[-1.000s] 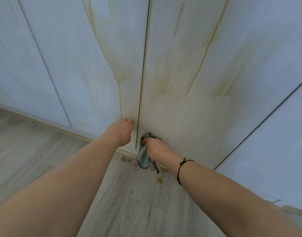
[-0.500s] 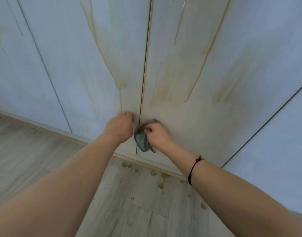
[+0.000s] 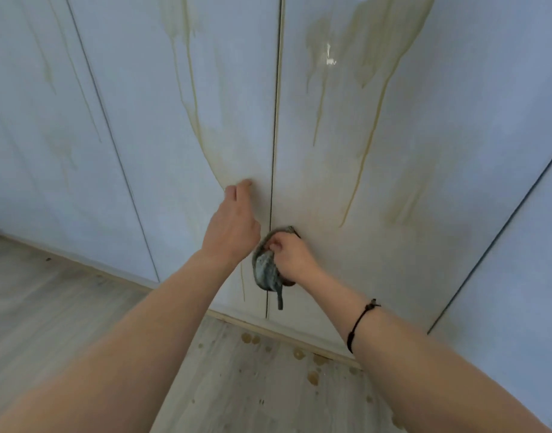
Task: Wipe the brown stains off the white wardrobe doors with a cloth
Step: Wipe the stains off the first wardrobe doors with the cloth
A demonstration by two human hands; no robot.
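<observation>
Here, the right hand (image 3: 295,257) clenches the bunched cloth (image 3: 266,271) against the right door (image 3: 393,260) for scrubbing pressure; the left hand (image 3: 234,223), fingers (image 3: 246,183) extended, braces the left door (image 3: 181,198).

This is a room in a home. A run of tall, flat white wardrobe doors (image 3: 162,126) fills the far side, panel beside panel with thin vertical gaps (image 3: 277,104) between them, standing on a low wood-coloured plinth (image 3: 284,338). The near floor (image 3: 56,314) is pale wood-look planking. Brown stains (image 3: 373,48) streak down the middle doors, and brown drops (image 3: 312,377) dot the floor just beneath them.
</observation>
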